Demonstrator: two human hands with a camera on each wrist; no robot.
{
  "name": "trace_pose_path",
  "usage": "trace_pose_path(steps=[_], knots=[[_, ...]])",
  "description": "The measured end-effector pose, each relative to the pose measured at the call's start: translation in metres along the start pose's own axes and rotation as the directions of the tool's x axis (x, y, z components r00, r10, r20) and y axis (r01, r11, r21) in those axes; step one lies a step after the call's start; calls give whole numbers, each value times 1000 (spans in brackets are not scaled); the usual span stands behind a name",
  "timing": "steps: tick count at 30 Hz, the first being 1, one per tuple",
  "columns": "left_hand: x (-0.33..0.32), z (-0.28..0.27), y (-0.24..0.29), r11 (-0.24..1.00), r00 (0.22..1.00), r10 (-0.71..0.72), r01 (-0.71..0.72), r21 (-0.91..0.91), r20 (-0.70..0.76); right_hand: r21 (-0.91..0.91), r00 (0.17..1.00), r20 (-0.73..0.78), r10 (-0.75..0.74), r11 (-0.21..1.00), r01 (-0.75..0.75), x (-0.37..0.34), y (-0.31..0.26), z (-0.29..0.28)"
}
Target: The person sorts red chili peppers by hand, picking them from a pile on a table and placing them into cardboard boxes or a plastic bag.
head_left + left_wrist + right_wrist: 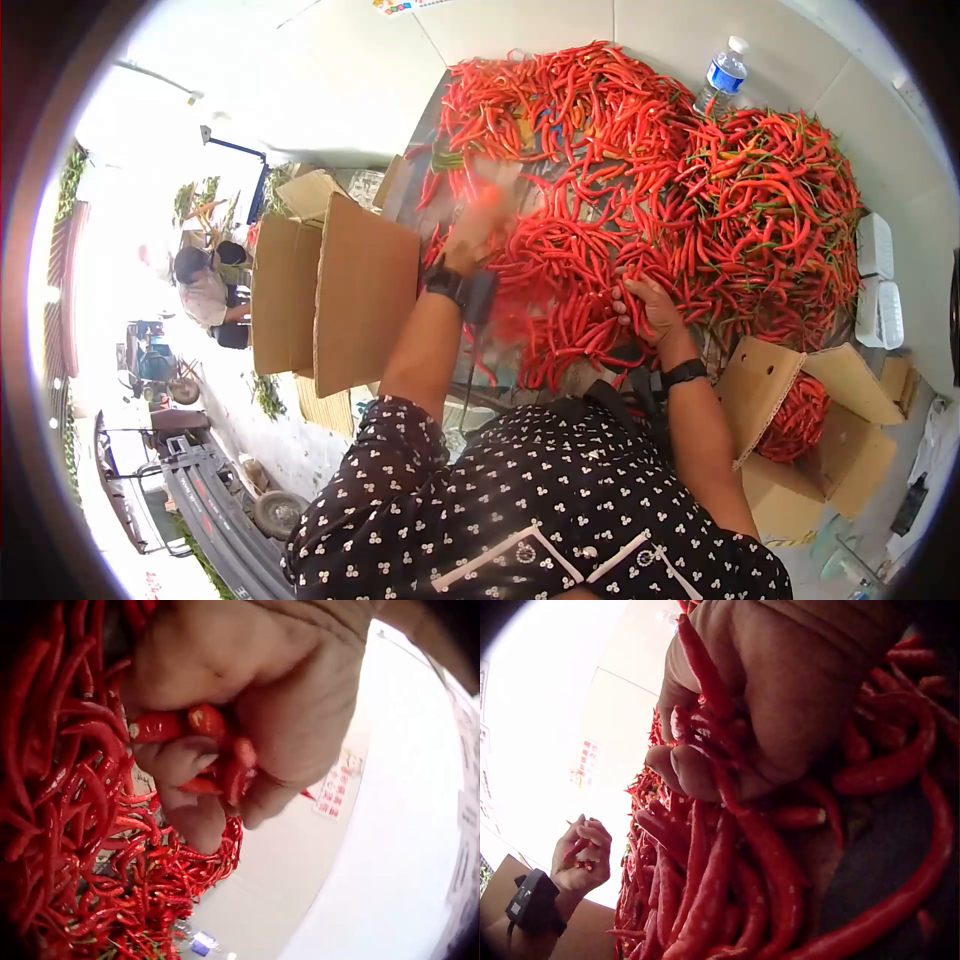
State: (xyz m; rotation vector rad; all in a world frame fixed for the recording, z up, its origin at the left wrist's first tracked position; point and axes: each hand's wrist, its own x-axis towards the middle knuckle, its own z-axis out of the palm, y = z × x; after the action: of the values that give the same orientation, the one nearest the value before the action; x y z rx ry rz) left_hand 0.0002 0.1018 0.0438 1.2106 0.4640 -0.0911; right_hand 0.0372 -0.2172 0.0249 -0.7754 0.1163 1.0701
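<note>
Red chillies (570, 250) lie heaped across the table in the head view. My left hand (478, 232), blurred there, is over the left side of the heap. In the left wrist view its fingers curl round several red chillies (206, 720), their cut ends showing in the palm. My right hand (650, 308) is low at the front of the heap. The right wrist view has its fingers and thumb gripping a bunch of chillies (705, 667), with more chillies lying just under the fingers. My left hand (583, 855) shows there too, raised at the left.
An upright cardboard box (365, 290) stands left of the table. Another open box (850, 385) at the lower right holds red chillies. A water bottle (725, 72) and clear plastic trays (880, 310) flank the heap. Another person (205, 290) sits far left.
</note>
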Motion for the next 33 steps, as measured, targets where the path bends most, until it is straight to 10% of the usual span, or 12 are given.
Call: trace_pose_path(steps=[2, 4, 5, 7, 13, 14, 16, 20, 22, 25, 29, 33], knots=[[20, 1, 0, 911, 995, 36, 6, 411, -95, 1, 1000, -9, 3, 1000, -3, -1, 1, 1], [38, 12, 3, 309, 976, 212, -111, 944, 45, 33, 1000, 12, 0, 999, -1, -1, 1, 0], [50, 11, -4, 309, 976, 211, -113, 944, 48, 34, 1000, 10, -1, 999, 0, 0, 1, -2], [81, -9, -39, -225, 953, 280, -54, 973, 117, -2, 1000, -16, 2, 1000, -2, 2, 3, -6], [142, -77, -102, -319, 955, 99, -236, 918, 281, -3, 1000, 7, 7, 1000, -6, 3, 3, -7], [88, -46, -81, -320, 954, 101, -237, 917, 282, -3, 1000, 8, 4, 1000, -4, 4, 3, -6], [23, 21, 0, 245, 963, 144, -258, 935, 228, -7, 1000, -17, 2, 1000, -2, 2, 3, -5], [-45, 50, 37, 688, 982, 185, -157, 709, 37, 11, 1000, 5, 7, 1000, -7, 2, 1, 0], [-53, 32, 30, 996, 997, 77, -76, -50, 15, 1, 1000, -13, 13, 1000, -13, -1, 0, 2], [-63, 37, 32, 895, 999, -11, -4, -446, -32, -20, 1000, -10, 22, 1000, -22, 1, 0, 0], [-29, 26, 11, 888, 993, 1, 53, -457, 116, -15, 1000, -6, 15, 1000, -15, 2, 2, -3], [8, 46, 0, 945, 976, 185, -145, 293, -114, -41, 1000, -6, 2, 999, -2, 2, 2, -3]])
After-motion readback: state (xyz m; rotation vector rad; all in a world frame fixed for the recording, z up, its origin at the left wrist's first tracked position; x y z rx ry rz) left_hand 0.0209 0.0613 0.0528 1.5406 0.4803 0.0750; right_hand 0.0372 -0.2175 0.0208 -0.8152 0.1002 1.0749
